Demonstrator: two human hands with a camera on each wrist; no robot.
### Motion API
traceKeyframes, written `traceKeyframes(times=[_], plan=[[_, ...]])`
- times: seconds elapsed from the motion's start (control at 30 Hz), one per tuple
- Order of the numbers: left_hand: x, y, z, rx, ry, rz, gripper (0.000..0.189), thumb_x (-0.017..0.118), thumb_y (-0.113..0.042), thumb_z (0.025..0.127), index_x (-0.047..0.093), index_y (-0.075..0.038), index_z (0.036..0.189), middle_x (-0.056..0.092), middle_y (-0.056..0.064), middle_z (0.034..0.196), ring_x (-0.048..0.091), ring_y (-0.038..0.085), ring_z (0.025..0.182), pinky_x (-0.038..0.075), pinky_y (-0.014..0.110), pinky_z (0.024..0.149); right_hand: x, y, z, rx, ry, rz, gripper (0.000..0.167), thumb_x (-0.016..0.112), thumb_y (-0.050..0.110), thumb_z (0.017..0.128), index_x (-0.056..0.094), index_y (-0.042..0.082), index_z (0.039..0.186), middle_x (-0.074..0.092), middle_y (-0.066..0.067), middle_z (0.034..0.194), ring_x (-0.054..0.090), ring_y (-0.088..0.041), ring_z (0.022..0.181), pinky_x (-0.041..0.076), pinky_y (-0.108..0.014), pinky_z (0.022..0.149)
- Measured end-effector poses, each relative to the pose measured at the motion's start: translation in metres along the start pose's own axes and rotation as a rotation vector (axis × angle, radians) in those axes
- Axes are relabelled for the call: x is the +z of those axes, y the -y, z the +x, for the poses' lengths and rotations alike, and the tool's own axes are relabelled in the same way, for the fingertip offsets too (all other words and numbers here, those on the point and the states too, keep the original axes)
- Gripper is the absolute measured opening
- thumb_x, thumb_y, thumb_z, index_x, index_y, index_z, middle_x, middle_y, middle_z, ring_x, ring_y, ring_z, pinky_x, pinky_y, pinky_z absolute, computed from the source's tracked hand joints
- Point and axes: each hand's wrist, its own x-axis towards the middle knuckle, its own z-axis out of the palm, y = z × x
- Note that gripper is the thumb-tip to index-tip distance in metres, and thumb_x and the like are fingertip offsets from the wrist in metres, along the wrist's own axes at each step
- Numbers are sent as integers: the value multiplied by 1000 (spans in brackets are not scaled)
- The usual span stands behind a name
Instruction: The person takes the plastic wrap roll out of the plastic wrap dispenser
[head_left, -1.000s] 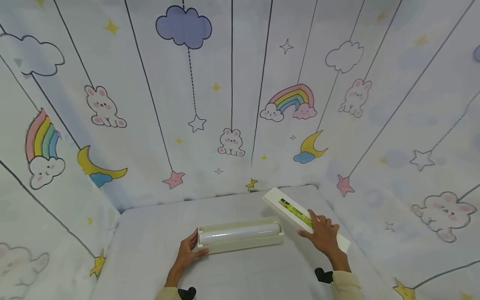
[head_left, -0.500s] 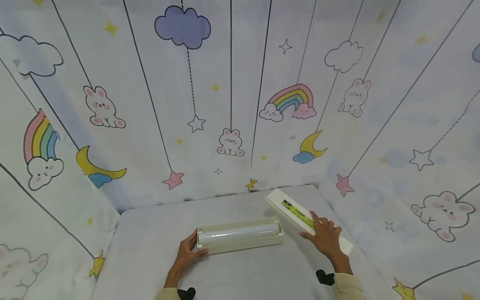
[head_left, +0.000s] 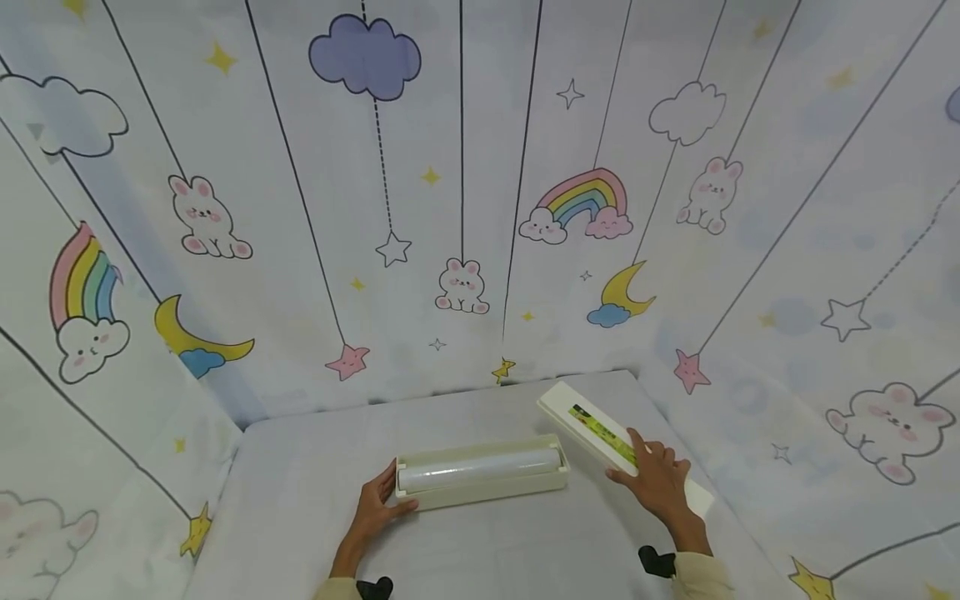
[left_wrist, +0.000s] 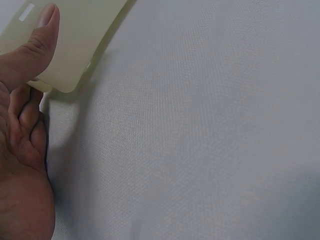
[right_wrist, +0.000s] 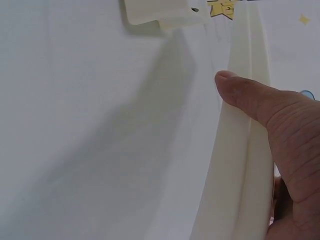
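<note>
A cream plastic cling film dispenser (head_left: pixel 495 494) lies uncovered near the middle of the table, a shiny roll of cling film (head_left: pixel 480 468) lying lengthwise in it. My left hand (head_left: pixel 372 510) grips its left end, thumb on the front wall (left_wrist: pixel 82 37) and fingers round the end. To the right, my right hand (head_left: pixel 660 483) holds the long cream lid (head_left: pixel 562 402), tilted with its far end toward the back. A green and yellow label (head_left: pixel 600 432) shows on the lid's top. In the right wrist view the thumb presses the lid's side (right_wrist: pixel 227 165), while the other fingers are mostly hidden.
A white cloth (head_left: pixel 315 450) covers the table, whose back edge meets a printed curtain (head_left: pixel 405 317) with clouds, bears and stars. Similar printed cloth hangs along the left and right sides. Black straps (head_left: pixel 373 587) are on both wrists.
My right hand has drifted slightly to the right and toward me with the lid. The left hand and the dispenser have stayed in place.
</note>
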Motion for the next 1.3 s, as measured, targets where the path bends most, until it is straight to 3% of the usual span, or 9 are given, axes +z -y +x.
traceKeyframes(times=[0.27,0.43,0.6,0.73,0.8,0.97,1.03,1.2,1.3], plan=[[2,1,0,-75,-3,-7,102,94,-5,84,35,10,165,40,26,171,43,47,157,37,7,119,0,-2,-3,9,10,5,99,86,48,90,40,2,165,56,-40,139,49,-49,110,31,-64,86],[2,1,0,-113,2,-9,102,94,-6,85,34,9,166,37,24,173,40,45,159,36,13,124,0,-5,-4,18,18,-2,100,86,48,90,39,1,165,55,-41,139,49,-50,110,32,-64,85],[2,-1,-2,-84,-5,-10,100,93,-5,84,35,10,165,37,27,172,41,49,158,38,20,126,3,-9,-5,40,32,-15,101,85,52,91,38,2,165,54,-41,140,49,-49,110,33,-64,86],[2,2,-1,-31,-12,-6,99,94,-3,83,37,13,163,40,31,169,45,51,154,41,15,122,6,-12,-6,50,37,-15,103,85,54,90,38,1,165,54,-41,138,49,-49,108,32,-64,84],[2,6,-1,-21,-14,-17,100,95,-4,82,38,12,162,41,31,168,51,41,154,41,9,118,6,-14,-7,60,45,-15,103,85,53,90,37,1,165,55,-41,138,49,-49,108,32,-64,86],[2,1,0,-48,1,-24,100,93,-3,84,36,12,164,39,29,170,50,41,156,42,41,129,8,-16,-11,77,53,-8,100,86,47,91,37,1,165,55,-41,136,48,-49,108,33,-66,88],[2,-3,-1,-51,4,-12,98,92,0,84,35,12,164,40,30,170,44,51,155,38,51,129,10,-18,-12,75,45,-6,99,87,45,90,38,1,164,55,-41,135,48,-48,107,32,-65,86],[1,0,-2,-13,-3,-11,99,93,-2,84,37,13,163,41,33,167,46,52,153,45,26,125,17,-24,-13,78,33,-12,99,87,46,89,39,1,163,56,-40,133,49,-47,105,32,-63,84],[0,1,-4,9,-1,1,98,93,-4,84,36,15,162,40,35,166,48,51,152,46,22,123,21,-27,-15,88,38,-14,100,87,47,89,39,1,164,55,-40,135,49,-47,105,32,-64,85]])
